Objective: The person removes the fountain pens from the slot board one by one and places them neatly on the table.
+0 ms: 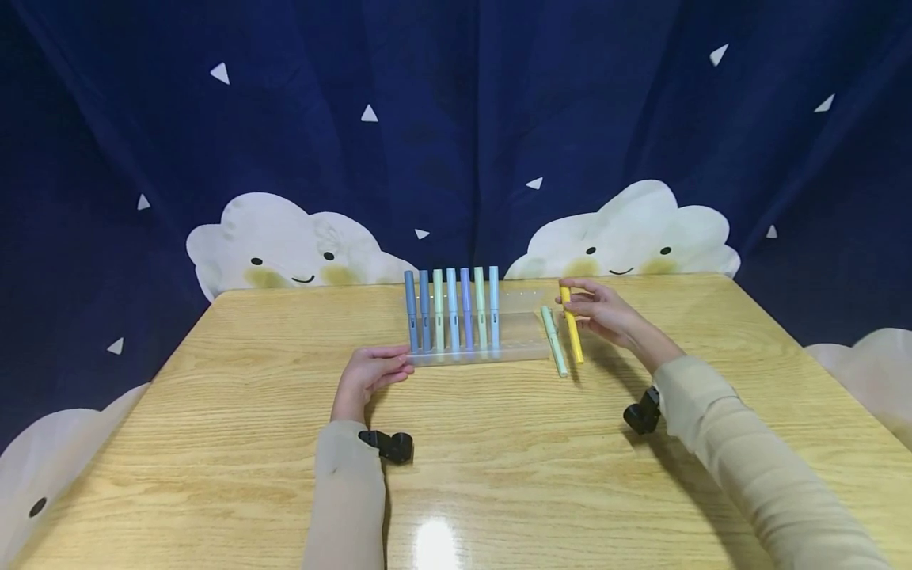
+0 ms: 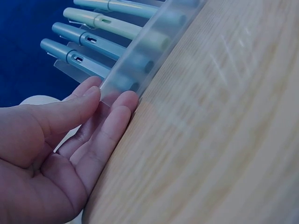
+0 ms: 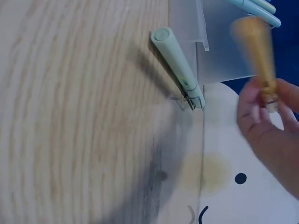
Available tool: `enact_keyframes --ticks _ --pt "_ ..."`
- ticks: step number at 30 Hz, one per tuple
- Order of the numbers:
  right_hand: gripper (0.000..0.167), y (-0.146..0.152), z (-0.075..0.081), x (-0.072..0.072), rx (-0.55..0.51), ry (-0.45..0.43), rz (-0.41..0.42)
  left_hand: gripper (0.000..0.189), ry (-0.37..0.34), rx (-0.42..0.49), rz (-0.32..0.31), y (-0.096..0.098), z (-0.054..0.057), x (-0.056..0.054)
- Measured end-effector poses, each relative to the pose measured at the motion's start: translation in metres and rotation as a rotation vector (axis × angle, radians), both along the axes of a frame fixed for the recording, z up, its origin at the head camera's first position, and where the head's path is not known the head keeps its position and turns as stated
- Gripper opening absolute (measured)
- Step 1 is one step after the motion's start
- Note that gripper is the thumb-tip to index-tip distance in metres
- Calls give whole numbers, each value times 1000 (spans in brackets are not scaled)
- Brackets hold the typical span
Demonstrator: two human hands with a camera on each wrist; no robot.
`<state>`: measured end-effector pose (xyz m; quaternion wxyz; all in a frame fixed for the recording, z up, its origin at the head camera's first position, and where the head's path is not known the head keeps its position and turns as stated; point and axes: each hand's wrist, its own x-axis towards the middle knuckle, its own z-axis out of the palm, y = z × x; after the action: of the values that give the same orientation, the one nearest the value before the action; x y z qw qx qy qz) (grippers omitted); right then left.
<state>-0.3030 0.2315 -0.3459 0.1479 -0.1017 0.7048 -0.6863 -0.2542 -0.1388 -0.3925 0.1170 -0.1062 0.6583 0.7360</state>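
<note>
A clear plastic pen rack (image 1: 520, 351) stands on the table with several capped pens (image 1: 452, 309) in blue, green and violet upright along its left and middle part. My left hand (image 1: 372, 370) pinches the rack's left front corner; in the left wrist view the thumb (image 2: 79, 105) lies at its edge beside a dark blue pen (image 2: 88, 64). Off to the right, my right hand (image 1: 606, 314) holds a yellow pen (image 1: 573, 326) by its upper end, slightly tilted. That pen looks blurred in the right wrist view. A light green pen (image 1: 554, 342) lies between it and the rack.
A wooden table (image 1: 499, 443) lies under everything. Behind its far edge hangs a dark blue curtain (image 1: 456, 119) with white clouds and triangles. Black wrist cameras (image 1: 395, 447) sit on both sleeves.
</note>
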Motion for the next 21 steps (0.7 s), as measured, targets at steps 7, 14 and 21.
enact_keyframes --ticks 7,14,21 --pt "56 0 -1 -5 131 -24 -17 30 11 -3 -1 0 -1 0" --pt "64 -1 -1 -10 197 -67 -54 29 16 -2 6 0 -2 -1" --pt "55 3 -5 -14 283 -113 -73 29 19 0 15 0 -1 0"
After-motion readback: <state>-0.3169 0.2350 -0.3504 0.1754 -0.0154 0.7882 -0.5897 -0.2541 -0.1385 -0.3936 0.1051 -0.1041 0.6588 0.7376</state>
